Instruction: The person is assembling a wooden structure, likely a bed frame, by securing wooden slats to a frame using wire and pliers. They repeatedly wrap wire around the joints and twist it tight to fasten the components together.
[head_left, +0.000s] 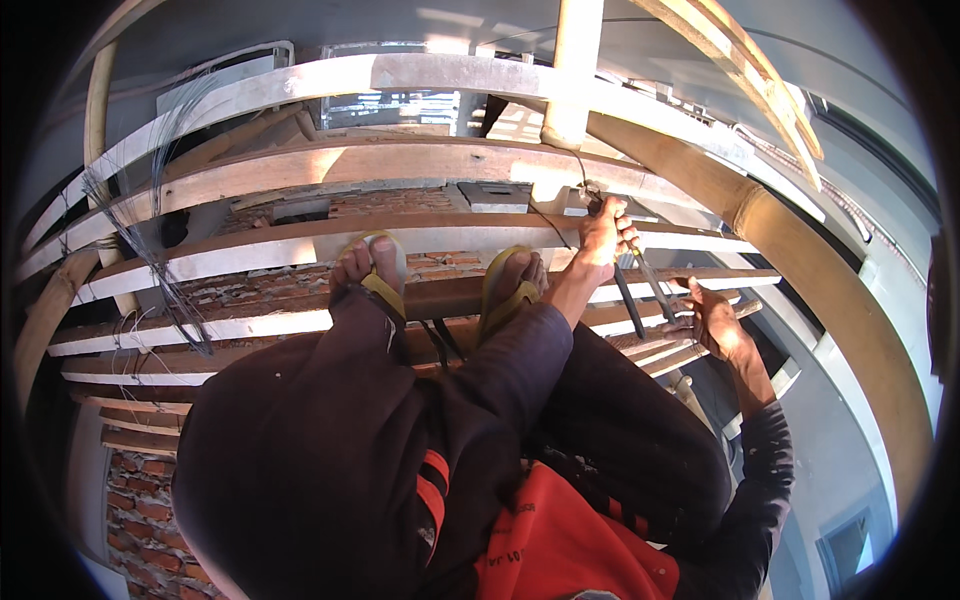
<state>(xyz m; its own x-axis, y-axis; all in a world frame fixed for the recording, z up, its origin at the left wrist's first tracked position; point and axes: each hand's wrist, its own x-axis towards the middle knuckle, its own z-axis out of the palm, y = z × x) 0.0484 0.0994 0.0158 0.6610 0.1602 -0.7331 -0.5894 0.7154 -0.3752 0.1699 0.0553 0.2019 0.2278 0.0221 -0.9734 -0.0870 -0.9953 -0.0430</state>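
My left hand (600, 238) is closed round the upper part of a long two-handled tool (626, 300) that looks like pincers. One handle is dark, the other shiny with a touch of yellow. The tool's head lies by a dark wire (582, 168) at the joint between an upright bamboo pole (568, 110) and a wooden beam (430, 165); the jaws are too small to make out. Beside the lower end of the shiny handle, my right hand (712, 318) has its fingers apart. Whether its fingertips touch the handle I cannot tell.
My sandalled feet (385, 265) rest on narrow wooden slats (240, 250) with open gaps between them. A bundle of thin wires (160, 262) hangs over the beams at left. A thick bamboo pole (830, 280) slants down the right side. Brickwork (140, 510) shows below.
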